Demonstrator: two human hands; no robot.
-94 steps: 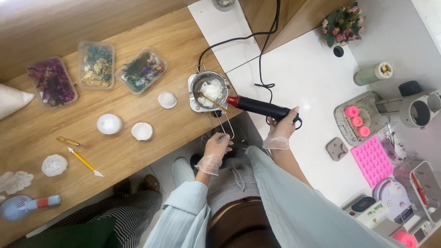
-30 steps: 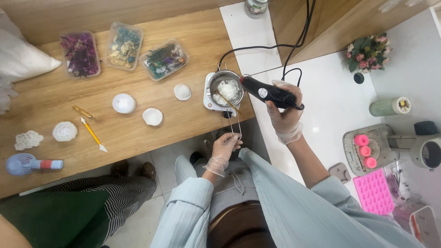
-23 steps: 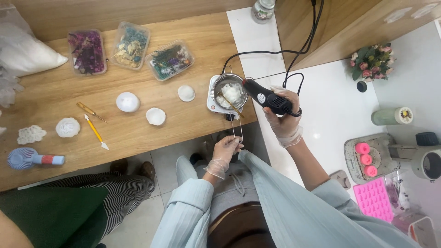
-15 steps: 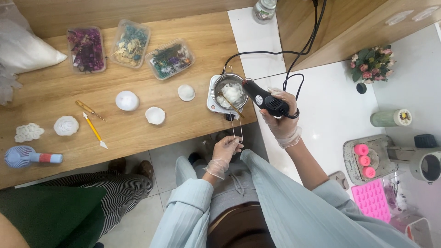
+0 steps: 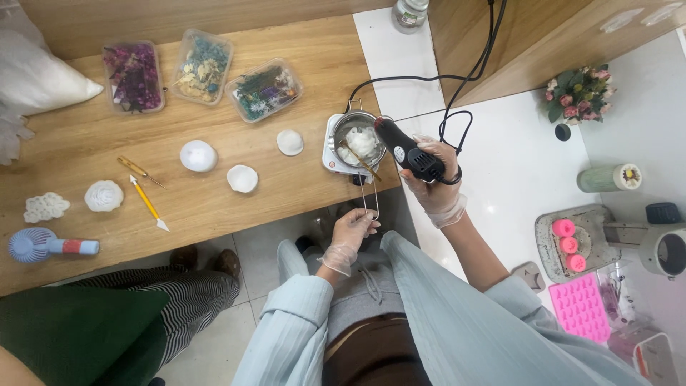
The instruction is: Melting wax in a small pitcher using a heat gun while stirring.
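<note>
Steel, small and round, the melting pot (image 5: 355, 139) sits on a white hot plate (image 5: 332, 159) at the near right corner of the wooden table (image 5: 214, 207), with white wax (image 5: 362, 141) heaped inside and a thin stick (image 5: 363, 164) leaning out over its rim. From the pot a long wire handle (image 5: 369, 194) runs out past the table edge; the gloved left hand (image 5: 351, 230) is closed around its far end. Just right of the pot, the gloved right hand (image 5: 434, 182) grips a black heat gun (image 5: 409, 151), nozzle tilted down over the pot's rim at the wax. Left of the pot lie two white shell shapes (image 5: 243, 179), a white dome (image 5: 197, 155) and three tubs of dried flowers (image 5: 266, 89).
</note>
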